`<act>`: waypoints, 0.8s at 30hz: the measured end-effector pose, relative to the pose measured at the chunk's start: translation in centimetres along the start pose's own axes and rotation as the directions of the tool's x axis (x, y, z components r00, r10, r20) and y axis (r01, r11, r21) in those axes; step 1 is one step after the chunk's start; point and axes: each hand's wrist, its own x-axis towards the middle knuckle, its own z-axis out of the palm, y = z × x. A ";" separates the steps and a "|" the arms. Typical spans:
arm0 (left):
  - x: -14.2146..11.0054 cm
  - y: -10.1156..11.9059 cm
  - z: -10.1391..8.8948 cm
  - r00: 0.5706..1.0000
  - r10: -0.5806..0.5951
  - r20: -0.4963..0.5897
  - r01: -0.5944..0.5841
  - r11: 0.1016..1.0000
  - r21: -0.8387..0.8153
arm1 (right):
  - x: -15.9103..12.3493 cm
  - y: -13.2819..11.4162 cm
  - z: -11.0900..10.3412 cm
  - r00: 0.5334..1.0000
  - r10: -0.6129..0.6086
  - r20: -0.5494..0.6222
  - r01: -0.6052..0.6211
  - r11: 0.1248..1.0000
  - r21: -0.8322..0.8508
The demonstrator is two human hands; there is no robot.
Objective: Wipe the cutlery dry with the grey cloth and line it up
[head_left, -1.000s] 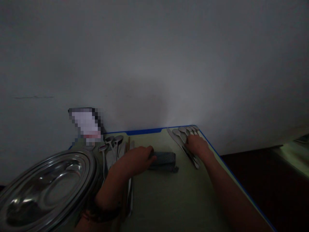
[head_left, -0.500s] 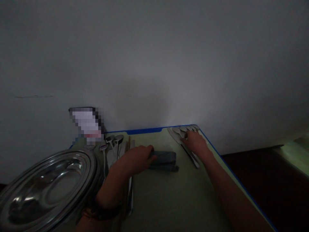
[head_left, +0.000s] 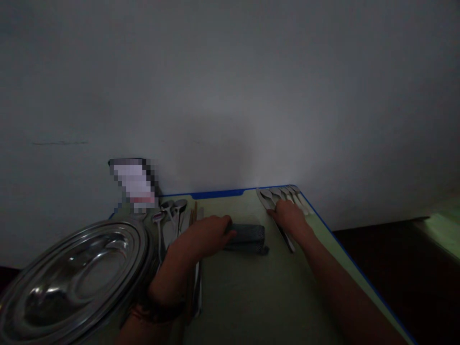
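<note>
My left hand (head_left: 208,235) curls its fingers over the left end of a dark, folded cloth (head_left: 247,235) lying on the table (head_left: 244,297). At the right side, the closed fingers of my right hand (head_left: 290,219) are on the handle of a spoon (head_left: 266,193), beside a table knife (head_left: 285,237). The knife lies slanted just left of that spoon, its middle partly behind my fingertips. Several more spoons and forks (head_left: 293,189) lie in a row to the right, their handles partly covered by my hand.
Stacked shiny metal plates (head_left: 82,278) fill the left side. Between them and the cloth lie loose spoons (head_left: 179,205), chopsticks (head_left: 190,282) and knives (head_left: 197,292). A blurred-out device (head_left: 134,182) leans against the wall (head_left: 230,96). Blue trim edges the table.
My right hand has moved slightly left along the row, toward the knife, uncovering more of the cutlery at the right. My left hand stays at the cloth. The view has shifted a little.
</note>
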 end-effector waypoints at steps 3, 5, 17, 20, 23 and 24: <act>-0.1 0.1 0.0 1.000 -0.005 -0.002 0.005 1.000 0.002 | -0.1 0.0 0.0 1.000 -0.003 -0.005 0.003 1.000 -0.001; -0.1 0.2 0.0 1.000 -0.005 -0.004 0.005 1.000 -0.002 | -0.1 0.0 0.0 1.000 -0.008 -0.010 0.008 1.000 0.004; -1.6 -0.8 0.2 0.988 -0.076 -0.133 0.075 0.997 -0.007 | -2.1 -2.3 -1.7 0.931 -0.356 -0.074 0.363 0.920 0.144; -3.1 -1.1 1.1 0.970 -0.195 -0.147 0.201 0.979 0.023 | -3.2 -3.3 -1.2 0.885 -0.465 -0.035 0.463 0.868 0.178; -4.5 -1.6 1.9 0.933 -0.320 -0.165 0.332 0.942 0.051 | -3.9 -4.0 -0.2 0.848 -0.529 0.024 0.517 0.837 0.182; -4.9 -1.8 2.0 0.921 -0.351 -0.171 0.365 0.929 0.057 | -4.1 -4.1 0.1 0.843 -0.536 0.039 0.522 0.835 0.174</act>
